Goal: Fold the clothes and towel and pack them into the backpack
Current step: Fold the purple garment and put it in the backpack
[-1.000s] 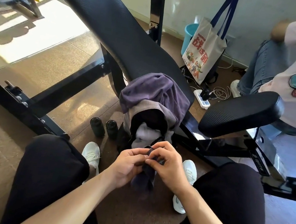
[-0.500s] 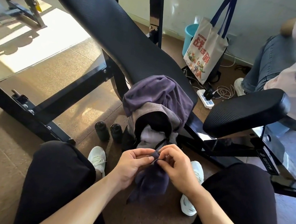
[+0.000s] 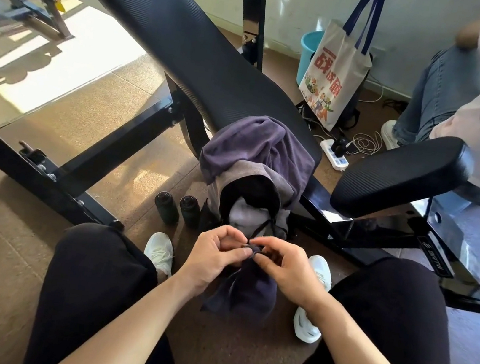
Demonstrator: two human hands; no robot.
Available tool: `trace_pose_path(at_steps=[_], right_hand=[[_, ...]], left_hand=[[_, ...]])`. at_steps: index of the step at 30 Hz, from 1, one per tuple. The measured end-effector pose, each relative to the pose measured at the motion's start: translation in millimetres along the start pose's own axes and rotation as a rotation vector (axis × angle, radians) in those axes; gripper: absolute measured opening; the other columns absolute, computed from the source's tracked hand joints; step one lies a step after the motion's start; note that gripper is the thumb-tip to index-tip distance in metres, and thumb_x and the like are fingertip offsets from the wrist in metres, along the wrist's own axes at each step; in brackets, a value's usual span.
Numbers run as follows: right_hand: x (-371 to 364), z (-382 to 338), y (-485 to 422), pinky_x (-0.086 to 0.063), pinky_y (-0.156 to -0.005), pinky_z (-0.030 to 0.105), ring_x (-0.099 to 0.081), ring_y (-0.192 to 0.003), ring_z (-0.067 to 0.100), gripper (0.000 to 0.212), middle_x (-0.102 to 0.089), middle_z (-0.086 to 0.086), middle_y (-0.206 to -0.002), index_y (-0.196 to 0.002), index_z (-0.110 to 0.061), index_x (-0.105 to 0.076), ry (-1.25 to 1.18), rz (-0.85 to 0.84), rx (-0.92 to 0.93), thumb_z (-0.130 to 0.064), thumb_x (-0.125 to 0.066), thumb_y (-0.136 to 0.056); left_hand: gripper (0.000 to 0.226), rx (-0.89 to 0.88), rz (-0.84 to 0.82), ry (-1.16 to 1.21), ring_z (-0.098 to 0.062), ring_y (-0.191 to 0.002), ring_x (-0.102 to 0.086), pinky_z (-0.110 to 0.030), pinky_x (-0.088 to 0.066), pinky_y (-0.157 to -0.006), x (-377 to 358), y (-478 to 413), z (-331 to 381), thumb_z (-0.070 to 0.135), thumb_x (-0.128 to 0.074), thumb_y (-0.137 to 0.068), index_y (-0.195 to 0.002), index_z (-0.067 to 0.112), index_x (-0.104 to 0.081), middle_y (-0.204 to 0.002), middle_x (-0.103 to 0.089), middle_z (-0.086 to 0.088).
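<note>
Hands meet between your knees: your left hand [image 3: 215, 256] and right hand [image 3: 284, 269] both pinch the top edge of a dark navy cloth piece [image 3: 246, 295], fingers curled, and the cloth hangs below them above the brown floor. A thin dark cord [image 3: 264, 225] runs up from your fingertips. Just beyond, a grey fabric backpack [image 3: 233, 174] stands open against the black padded bench [image 3: 191, 37], with pale grey cloth [image 3: 243, 213] in its mouth and a purple garment [image 3: 256, 150] draped over its top. 2 dark bottles [image 3: 178, 208] stand just left of it.
</note>
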State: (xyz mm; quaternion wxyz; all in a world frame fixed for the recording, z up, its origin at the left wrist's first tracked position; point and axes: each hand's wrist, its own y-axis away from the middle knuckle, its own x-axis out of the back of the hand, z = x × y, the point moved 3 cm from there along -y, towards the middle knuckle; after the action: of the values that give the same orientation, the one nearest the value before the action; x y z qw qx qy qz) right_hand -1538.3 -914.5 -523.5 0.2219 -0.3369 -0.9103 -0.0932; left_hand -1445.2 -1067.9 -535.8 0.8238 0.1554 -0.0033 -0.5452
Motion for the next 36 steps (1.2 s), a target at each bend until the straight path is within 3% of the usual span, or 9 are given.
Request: trace_pose_path(at_steps=[3, 8, 14, 17, 20, 25, 27, 32, 36], right_hand=[[3.2, 0.3, -0.7, -0.054, -0.071, 0.036, -0.065, -0.077, 0.020, 0.005, -0.071, -0.003, -0.082, -0.097, -0.022, -0.072, 0.020, 0.014, -0.008, -0.021, -0.073, -0.092], [17.6, -4.6, -1.5, -0.043, -0.068, 0.016, -0.054, -0.072, 0.007, 0.007, -0.058, -0.003, -0.088, -0.090, -0.014, -0.069, 0.002, 0.134, 0.041, -0.011, -0.075, -0.090], [29.2, -7.7, 1.3, -0.054, -0.064, 0.037, -0.063, -0.069, 0.019, 0.007, -0.068, -0.001, -0.086, -0.101, -0.012, -0.068, -0.163, 0.145, 0.034, -0.008, -0.068, -0.095], [37.4, -9.1, 4.9, -0.050, -0.056, 0.033, -0.057, -0.057, 0.016, 0.012, -0.064, -0.010, -0.076, -0.101, -0.012, -0.065, -0.225, 0.190, 0.015, -0.001, -0.064, -0.096], [44.8, -11.8, 8.2, -0.052, -0.058, 0.035, -0.059, -0.058, 0.018, 0.013, -0.062, -0.004, -0.075, -0.101, -0.009, -0.065, -0.270, 0.218, 0.013, 0.002, -0.062, -0.096], [49.4, -17.2, 14.6, -0.054, -0.066, 0.030, -0.061, -0.061, 0.016, 0.017, -0.064, -0.013, -0.075, -0.099, -0.011, -0.065, -0.297, 0.220, 0.034, 0.005, -0.062, -0.095], [53.1, -17.1, 17.4, -0.054, -0.067, 0.027, -0.060, -0.062, 0.015, 0.012, -0.064, -0.011, -0.072, -0.099, -0.003, -0.064, -0.328, 0.238, 0.038, 0.008, -0.060, -0.095], [69.4, -15.8, 24.3, -0.054, -0.070, 0.029, -0.062, -0.066, 0.017, 0.011, -0.063, -0.001, -0.072, -0.099, -0.002, -0.062, -0.422, 0.335, 0.022, 0.008, -0.059, -0.096], [81.7, -9.4, 24.7, -0.057, -0.070, 0.026, -0.064, -0.067, 0.015, 0.021, -0.067, -0.005, -0.076, -0.094, -0.013, -0.064, -0.471, 0.442, -0.004, 0.007, -0.060, -0.095]], left_hand=[[0.019, -0.023, -0.018, 0.001, -0.015, -0.073, -0.067, -0.024, -0.056, -0.066, -0.5, -0.1, 2.2, -0.008, -0.072, -0.086, -0.093, 0.007, -0.062, -0.077, -0.072, -0.005], [0.020, -0.098, -0.051, -0.176, -0.015, -0.086, -0.068, -0.026, -0.056, -0.079, 2.7, -1.6, -1.9, -0.006, -0.072, -0.086, -0.093, 0.010, -0.063, -0.093, -0.073, -0.011], [0.028, -0.152, -0.096, -0.552, -0.004, -0.084, -0.066, -0.025, -0.053, -0.078, 1.4, -11.7, -31.3, 0.006, -0.081, -0.078, -0.093, 0.021, -0.062, -0.090, -0.068, 0.006], [0.026, -0.188, -0.024, -0.666, -0.008, -0.084, -0.067, -0.032, -0.055, -0.080, 3.6, -16.3, -42.0, 0.011, -0.081, -0.076, -0.082, 0.017, -0.056, -0.087, -0.069, 0.008], [0.022, -0.212, -0.029, -0.697, -0.010, -0.080, -0.066, -0.039, -0.058, -0.077, 1.6, -18.6, -50.1, 0.018, -0.079, -0.076, -0.081, 0.022, -0.058, -0.081, -0.067, 0.008], [0.012, -0.201, 0.045, -0.726, -0.006, -0.077, -0.069, -0.035, -0.058, -0.075, -6.7, -19.4, -60.2, 0.025, -0.074, -0.076, -0.087, 0.027, -0.070, -0.080, -0.072, 0.012], [0.012, -0.222, 0.082, -0.784, -0.003, -0.074, -0.069, -0.031, -0.056, -0.073, -9.6, -21.4, -61.1, 0.022, -0.074, -0.075, -0.087, 0.025, -0.077, -0.078, -0.074, 0.012], [0.010, -0.215, -0.020, -0.917, -0.010, -0.079, -0.067, -0.035, -0.054, -0.074, -9.4, -26.0, -72.0, 0.027, -0.077, -0.081, -0.080, 0.017, -0.079, -0.085, -0.072, 0.012], [0.033, -0.127, -0.092, -1.129, -0.017, -0.077, -0.057, -0.033, -0.040, -0.068, -0.4, -26.4, -77.7, 0.039, -0.073, -0.090, -0.071, 0.013, -0.072, -0.072, -0.051, 0.013]])
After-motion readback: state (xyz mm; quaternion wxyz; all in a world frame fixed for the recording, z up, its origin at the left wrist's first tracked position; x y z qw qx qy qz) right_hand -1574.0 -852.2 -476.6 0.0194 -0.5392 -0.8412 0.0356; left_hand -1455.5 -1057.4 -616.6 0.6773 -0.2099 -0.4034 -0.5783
